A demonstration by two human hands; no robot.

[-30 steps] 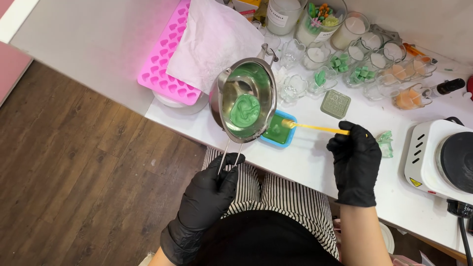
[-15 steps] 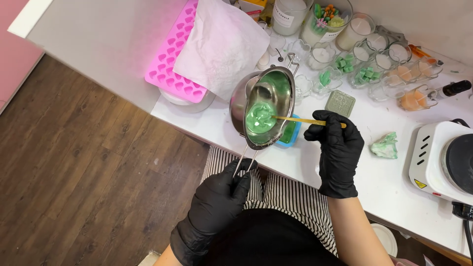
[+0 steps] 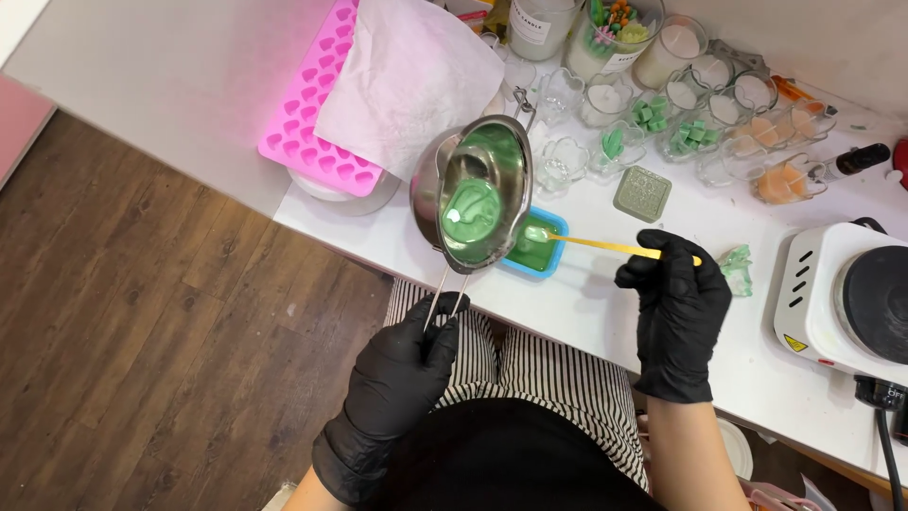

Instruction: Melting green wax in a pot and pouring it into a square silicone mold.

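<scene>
**Green wax tipped from a metal pot into a blue mold**

The left hand (image 3: 402, 364), in a black glove, is closed around the thin wire handle of a steel pot (image 3: 473, 194), tilted over the table's (image 3: 586, 312) near edge with green wax (image 3: 470, 212) pooled inside. Its lip overhangs a small blue mold (image 3: 537, 244) holding green wax. The right hand (image 3: 676, 308), also gloved, pinches a yellow stick (image 3: 605, 246) whose tip lies in the mold. A green square block (image 3: 643, 193) sits just beyond, a white hotplate (image 3: 846, 298) to the right.
</scene>
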